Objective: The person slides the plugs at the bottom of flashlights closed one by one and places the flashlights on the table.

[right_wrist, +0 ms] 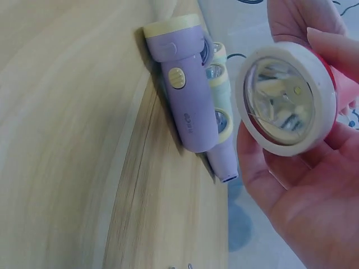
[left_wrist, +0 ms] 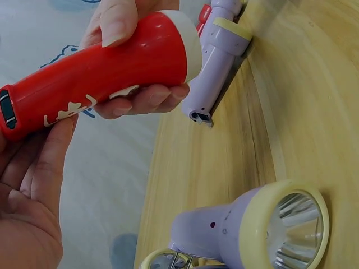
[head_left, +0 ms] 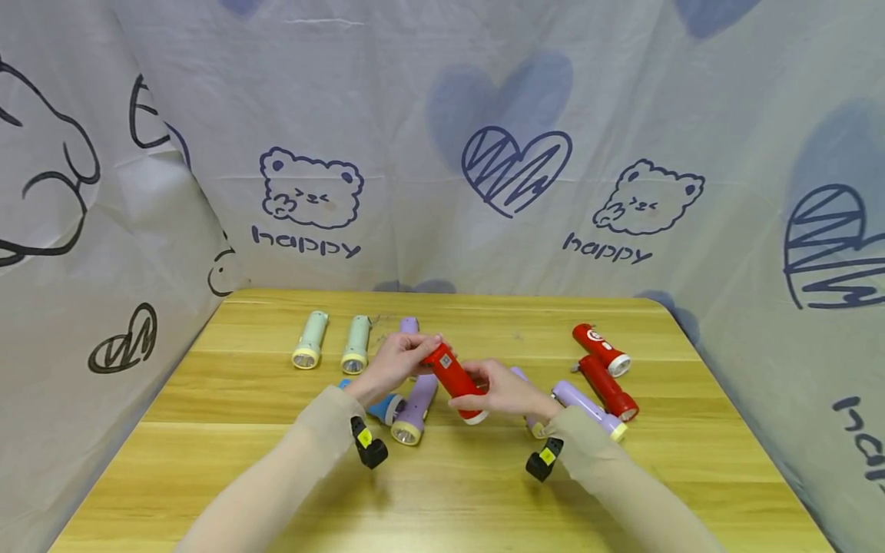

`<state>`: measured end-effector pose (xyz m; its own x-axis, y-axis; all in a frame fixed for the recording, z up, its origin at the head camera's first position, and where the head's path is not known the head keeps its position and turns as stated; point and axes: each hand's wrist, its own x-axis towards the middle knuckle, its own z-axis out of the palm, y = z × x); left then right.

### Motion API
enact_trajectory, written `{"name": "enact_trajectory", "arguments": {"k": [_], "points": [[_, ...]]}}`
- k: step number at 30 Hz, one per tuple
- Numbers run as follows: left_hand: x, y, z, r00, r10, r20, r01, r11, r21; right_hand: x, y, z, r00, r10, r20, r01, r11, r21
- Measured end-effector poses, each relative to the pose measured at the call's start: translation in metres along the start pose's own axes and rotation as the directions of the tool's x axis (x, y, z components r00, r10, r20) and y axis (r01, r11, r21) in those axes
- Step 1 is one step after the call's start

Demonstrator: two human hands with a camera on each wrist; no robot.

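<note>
A red flashlight with a white rim is held slanted above the wooden table between both hands. My left hand holds its narrow tail end, with the fingers beneath it in the left wrist view. Around the head end curls my right hand, its thumb lying on the red body. The right wrist view shows the flashlight's clear lens and white rim facing the camera. Just below the hands lies a purple flashlight, beside a blue flashlight partly hidden by the left wrist.
Two pale green flashlights lie at the back left. Two red flashlights lie on the right, near a purple flashlight. Another purple flashlight is partly covered by the right hand. A printed white cloth hangs behind the table.
</note>
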<state>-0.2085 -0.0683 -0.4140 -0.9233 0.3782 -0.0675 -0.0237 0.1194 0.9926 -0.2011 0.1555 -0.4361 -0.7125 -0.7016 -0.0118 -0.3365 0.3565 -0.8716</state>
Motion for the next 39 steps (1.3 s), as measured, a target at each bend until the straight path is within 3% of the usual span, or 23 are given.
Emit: {"name": "enact_trajectory", "arguments": {"k": [6,14,20,30,39], "points": [[-0.001,0.001,-0.002,1.0,-0.014,0.027,0.014,1.0,0.013,-0.004,-0.002,-0.003,0.995,0.056,0.083,-0.066,0.989,0.134],[0.004,0.002,-0.007,0.994,0.027,0.102,-0.028,1.0,0.012,-0.006,-0.002,-0.008,0.988,0.097,0.121,-0.123,0.964,0.235],[0.007,0.004,-0.01,0.989,0.022,0.143,-0.032,0.997,0.064,-0.005,-0.003,-0.009,0.985,0.103,0.136,-0.136,0.957,0.258],[0.013,0.006,-0.014,0.963,-0.03,0.268,-0.003,0.993,0.121,-0.006,-0.001,-0.007,0.974,0.105,0.199,-0.163,0.94,0.299],[0.015,0.003,-0.015,0.979,0.031,0.202,-0.063,0.986,0.153,-0.006,0.003,-0.005,0.98,0.128,0.153,-0.173,0.927,0.333]]}}
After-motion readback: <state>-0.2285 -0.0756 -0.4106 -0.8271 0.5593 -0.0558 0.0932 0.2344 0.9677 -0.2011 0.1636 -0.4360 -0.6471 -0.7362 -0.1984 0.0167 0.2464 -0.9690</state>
